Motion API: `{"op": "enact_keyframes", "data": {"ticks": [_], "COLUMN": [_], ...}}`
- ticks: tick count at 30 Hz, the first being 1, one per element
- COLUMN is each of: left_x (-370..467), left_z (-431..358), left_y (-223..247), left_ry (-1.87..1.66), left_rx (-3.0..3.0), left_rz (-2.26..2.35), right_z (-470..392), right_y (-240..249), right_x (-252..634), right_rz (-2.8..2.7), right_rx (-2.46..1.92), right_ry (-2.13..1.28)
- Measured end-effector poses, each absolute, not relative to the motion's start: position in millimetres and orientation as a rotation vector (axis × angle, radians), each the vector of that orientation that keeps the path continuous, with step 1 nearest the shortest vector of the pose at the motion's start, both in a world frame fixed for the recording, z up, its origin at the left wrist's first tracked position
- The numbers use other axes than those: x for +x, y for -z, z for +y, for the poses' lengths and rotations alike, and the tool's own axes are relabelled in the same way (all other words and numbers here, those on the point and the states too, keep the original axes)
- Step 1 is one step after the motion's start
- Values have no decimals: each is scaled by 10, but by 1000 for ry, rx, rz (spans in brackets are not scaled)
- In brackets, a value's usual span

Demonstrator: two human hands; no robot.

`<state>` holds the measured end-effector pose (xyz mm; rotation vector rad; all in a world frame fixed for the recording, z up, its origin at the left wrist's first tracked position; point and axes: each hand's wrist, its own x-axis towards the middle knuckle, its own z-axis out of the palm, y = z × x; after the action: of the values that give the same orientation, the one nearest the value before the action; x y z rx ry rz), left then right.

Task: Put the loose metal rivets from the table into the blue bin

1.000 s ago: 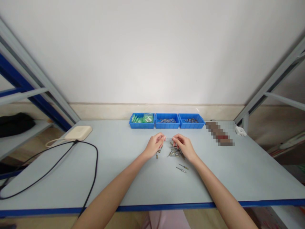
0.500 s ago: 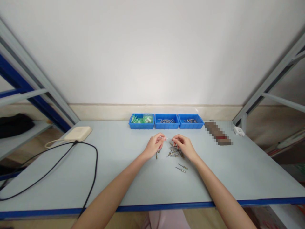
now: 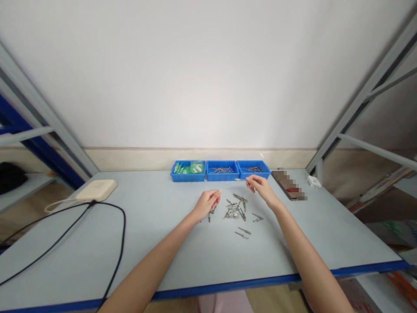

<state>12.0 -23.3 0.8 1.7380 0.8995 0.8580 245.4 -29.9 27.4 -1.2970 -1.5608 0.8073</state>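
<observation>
My left hand [image 3: 206, 205] is closed over the table, left of a loose pile of metal rivets [image 3: 235, 209]; what its fingers hold, if anything, is too small to tell. Some rivets lie partly under it. My right hand [image 3: 260, 188] pinches a thin rivet [image 3: 240, 179] that points left, just in front of the bins. Two rivets [image 3: 243, 232] lie nearer the front edge, and a small group [image 3: 257, 217] rests right of the pile. At the back stand a blue bin with green bags [image 3: 188, 178], a middle blue bin [image 3: 223, 177] and a right blue bin [image 3: 265, 170], both with metal pins.
A cream box [image 3: 97, 190] with a cable sits at the left of the table [image 3: 182, 265], and a black cable [image 3: 123, 234] loops down the left side. A dark flat object [image 3: 286, 184] and a white plug [image 3: 314, 181] lie at the right.
My right hand has moved away from my left, up and to the right, with a rivet in its fingers. More of the rivet pile shows. The whole view has shifted slightly.
</observation>
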Motion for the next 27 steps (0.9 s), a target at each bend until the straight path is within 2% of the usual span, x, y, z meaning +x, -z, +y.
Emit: {"op": "enact_keyframes", "data": {"ticks": [3,6,8,9,13,18,27], "left_x": [101,78,63,57,60,100,94], "left_z": [-187,-158,-147,-143,-152,-198,-226], "left_y": [28,43,43,42,45,39,18], "left_ry": [-887,-896,-914,-924,-920,-865,-815], "left_rx": [1741,1753,1756,1759,1769,1777,1907], "left_rz": [917,927,927,926,954,957,937], "right_z": [-57,-37,-208,-341,-973,-1366,-1037], "right_y": [-455,-515,-448,-384,-22,268,63], "right_x": [2646,2750,2765,2757,2656,2511,2251], "right_rz": [-1542,-1526,-1537,-1577,-1872,-1799,-1721], "right_rx": [-1637,-2063,-2141,-2118,-1887,-1913,-1614], "right_ry": [-470,80,329,338,-29,-103,-344]}}
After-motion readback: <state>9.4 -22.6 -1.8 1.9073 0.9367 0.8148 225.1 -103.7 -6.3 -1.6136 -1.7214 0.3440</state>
